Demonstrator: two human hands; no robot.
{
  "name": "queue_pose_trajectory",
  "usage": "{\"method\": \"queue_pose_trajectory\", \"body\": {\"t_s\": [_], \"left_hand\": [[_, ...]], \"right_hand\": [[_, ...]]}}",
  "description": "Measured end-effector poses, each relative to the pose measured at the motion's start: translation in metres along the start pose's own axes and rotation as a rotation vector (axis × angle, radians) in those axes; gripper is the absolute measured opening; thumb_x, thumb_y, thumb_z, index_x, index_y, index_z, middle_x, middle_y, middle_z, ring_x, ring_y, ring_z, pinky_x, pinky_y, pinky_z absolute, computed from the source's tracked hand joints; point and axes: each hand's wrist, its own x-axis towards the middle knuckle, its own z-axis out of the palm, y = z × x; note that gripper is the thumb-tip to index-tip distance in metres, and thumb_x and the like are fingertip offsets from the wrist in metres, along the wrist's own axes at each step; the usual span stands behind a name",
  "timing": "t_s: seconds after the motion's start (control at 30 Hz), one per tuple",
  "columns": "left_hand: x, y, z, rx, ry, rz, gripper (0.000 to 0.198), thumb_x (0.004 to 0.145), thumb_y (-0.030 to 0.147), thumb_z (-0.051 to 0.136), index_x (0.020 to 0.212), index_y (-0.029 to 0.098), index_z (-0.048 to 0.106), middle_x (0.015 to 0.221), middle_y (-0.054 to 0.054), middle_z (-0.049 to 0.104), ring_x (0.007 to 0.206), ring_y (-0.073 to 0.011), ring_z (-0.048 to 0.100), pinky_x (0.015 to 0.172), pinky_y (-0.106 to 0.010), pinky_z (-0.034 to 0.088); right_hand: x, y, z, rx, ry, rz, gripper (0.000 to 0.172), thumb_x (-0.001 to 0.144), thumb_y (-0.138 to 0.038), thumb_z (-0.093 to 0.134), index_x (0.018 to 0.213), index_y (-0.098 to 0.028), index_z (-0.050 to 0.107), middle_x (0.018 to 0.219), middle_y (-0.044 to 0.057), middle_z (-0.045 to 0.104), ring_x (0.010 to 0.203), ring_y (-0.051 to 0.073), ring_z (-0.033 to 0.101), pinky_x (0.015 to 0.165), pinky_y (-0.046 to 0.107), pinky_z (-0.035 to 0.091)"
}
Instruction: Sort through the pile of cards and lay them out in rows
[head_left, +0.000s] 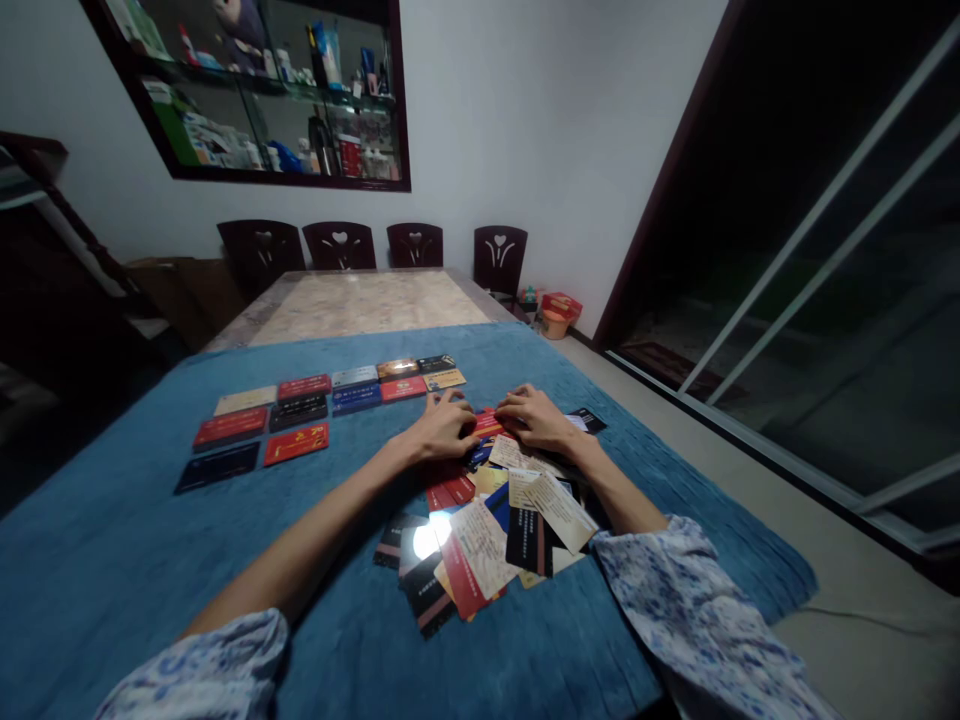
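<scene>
A loose heap of plastic cards (487, 540) lies on the blue cloth (150, 560) in front of me. My left hand (444, 425) rests on the far end of the heap, fingers curled down onto a red card (487, 424). My right hand (534, 415) sits just beside it, fingers bent onto the same red card's other edge. Further left, cards are laid out in neat rows (300, 410), red, dark and pale ones side by side.
Beyond the cloth the bare stone tabletop (367, 300) runs to several dark chairs (339, 245). A wall shelf (262, 90) holds bottles and boxes. Glass sliding doors (825, 300) stand at the right, a red basket (559, 312) on the floor.
</scene>
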Motion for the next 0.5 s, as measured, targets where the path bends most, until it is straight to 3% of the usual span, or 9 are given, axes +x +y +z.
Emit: {"method": "queue_pose_trajectory", "body": {"t_s": [0.27,0.5], "left_hand": [[0.0007,-0.0026,-0.0017,0.011,-0.024,-0.049,0.022,0.088,0.037,0.062,0.088,0.018,0.074,0.111,-0.013,0.071,0.126,-0.0355,0.044,0.102,-0.056,0.035],[0.0004,-0.0070,-0.0001,0.001,-0.015,-0.034,0.027,0.090,0.041,0.059,0.089,0.017,0.072,0.105,-0.012,0.069,0.120,-0.0329,0.047,0.099,-0.050,0.039]], "right_hand": [[0.0009,0.0051,0.0061,0.030,-0.011,-0.029,0.032,0.098,-0.031,0.053,0.123,-0.024,0.073,0.130,0.009,0.070,0.118,0.028,0.052,0.103,0.048,0.039],[0.0019,0.0058,0.0091,0.013,0.005,-0.033,0.032,0.099,-0.025,0.054,0.124,-0.023,0.072,0.127,0.011,0.071,0.114,0.026,0.054,0.100,0.045,0.041]]}}
